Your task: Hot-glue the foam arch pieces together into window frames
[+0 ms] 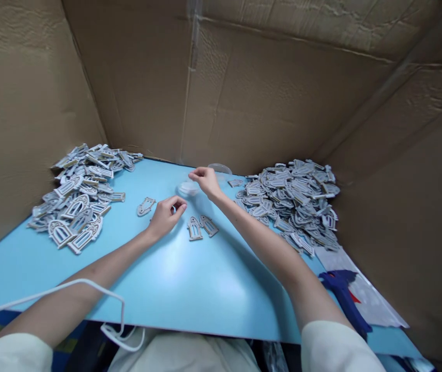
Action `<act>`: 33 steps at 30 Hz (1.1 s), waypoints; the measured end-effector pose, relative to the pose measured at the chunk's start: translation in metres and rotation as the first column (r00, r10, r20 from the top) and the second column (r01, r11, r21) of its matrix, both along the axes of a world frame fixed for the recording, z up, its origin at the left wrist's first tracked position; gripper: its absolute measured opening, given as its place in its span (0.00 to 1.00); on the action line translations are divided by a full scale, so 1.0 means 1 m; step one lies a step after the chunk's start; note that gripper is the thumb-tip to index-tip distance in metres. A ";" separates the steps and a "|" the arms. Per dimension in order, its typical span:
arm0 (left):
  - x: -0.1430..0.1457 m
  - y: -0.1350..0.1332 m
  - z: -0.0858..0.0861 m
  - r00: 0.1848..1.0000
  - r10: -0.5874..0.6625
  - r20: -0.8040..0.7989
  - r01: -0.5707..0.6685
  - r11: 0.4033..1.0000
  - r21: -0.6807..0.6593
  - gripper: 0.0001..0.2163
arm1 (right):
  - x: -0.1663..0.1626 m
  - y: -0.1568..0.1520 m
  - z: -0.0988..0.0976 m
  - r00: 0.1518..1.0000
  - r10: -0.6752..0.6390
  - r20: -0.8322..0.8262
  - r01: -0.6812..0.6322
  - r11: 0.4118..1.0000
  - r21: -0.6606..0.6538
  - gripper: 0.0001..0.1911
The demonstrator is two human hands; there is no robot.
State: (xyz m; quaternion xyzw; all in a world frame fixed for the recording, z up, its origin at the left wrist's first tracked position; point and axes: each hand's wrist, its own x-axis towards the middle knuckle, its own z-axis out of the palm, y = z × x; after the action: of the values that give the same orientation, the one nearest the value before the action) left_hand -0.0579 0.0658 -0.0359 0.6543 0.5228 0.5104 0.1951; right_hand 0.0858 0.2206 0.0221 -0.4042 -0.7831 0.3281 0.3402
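Note:
My left hand (167, 214) is low over the blue table, thumb and fingers curled together; whatever may be between them is too small to make out. Farther forward, my right hand (206, 182) is pinched above and beside a small clear round dish (188, 189), with any held item not discernible. Just right of my left hand lie two small grey-white arched window pieces, one upright (195, 229) and one slanted (209, 226). Another arched piece (146, 206) rests to the left of that hand.
Heaps of similar arched pieces stand at left (83, 199) and right (294, 199). A clear round lid or dish (221, 169) sits at the back. At right a dark blue glue gun (344, 297) lies by a plastic bag (378, 297). A white cable (77, 282) crosses my left forearm. Cardboard walls (221, 93) enclose the table.

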 end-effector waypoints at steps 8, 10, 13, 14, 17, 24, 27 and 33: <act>0.002 -0.011 0.006 0.928 -0.336 -0.163 0.333 0.942 -0.044 0.10 | 0.099 -0.067 -0.019 0.980 0.197 0.006 -0.196 0.976 -0.096 0.08; 0.005 -0.013 0.007 0.873 -0.419 -0.249 0.411 0.908 -0.084 0.11 | 0.121 -0.090 -0.037 0.981 0.193 -0.003 -0.191 0.968 -0.161 0.09; 0.011 -0.015 0.006 0.813 -0.474 -0.338 0.453 0.880 -0.144 0.12 | 0.135 -0.110 -0.057 0.983 0.180 -0.043 -0.185 0.957 -0.225 0.11; 0.012 -0.016 0.006 0.808 -0.481 -0.341 0.455 0.876 -0.159 0.12 | 0.135 -0.114 -0.060 0.982 0.179 -0.059 -0.188 0.953 -0.236 0.12; 0.013 -0.017 0.006 0.803 -0.487 -0.344 0.451 0.873 -0.184 0.13 | 0.128 -0.120 -0.064 0.984 0.153 -0.096 -0.171 0.960 -0.223 0.15; 0.012 -0.018 0.013 0.817 -0.478 -0.321 0.427 0.877 -0.219 0.12 | 0.120 -0.130 -0.062 0.993 0.102 -0.066 -0.109 0.986 -0.124 0.11; 0.012 -0.018 0.014 0.823 -0.473 -0.314 0.419 0.880 -0.224 0.12 | 0.122 -0.129 -0.062 0.994 0.087 -0.061 -0.094 0.989 -0.117 0.10; 0.012 -0.019 0.013 0.820 -0.480 -0.311 0.432 0.876 -0.213 0.12 | 0.125 -0.128 -0.062 0.990 0.129 -0.054 -0.134 0.986 -0.101 0.07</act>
State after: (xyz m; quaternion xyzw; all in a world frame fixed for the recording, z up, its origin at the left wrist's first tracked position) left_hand -0.0459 0.0467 -0.0229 0.8270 0.4098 0.2862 0.2572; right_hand 0.2107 0.0929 -0.0399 -0.3608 -0.7817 0.3996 0.3147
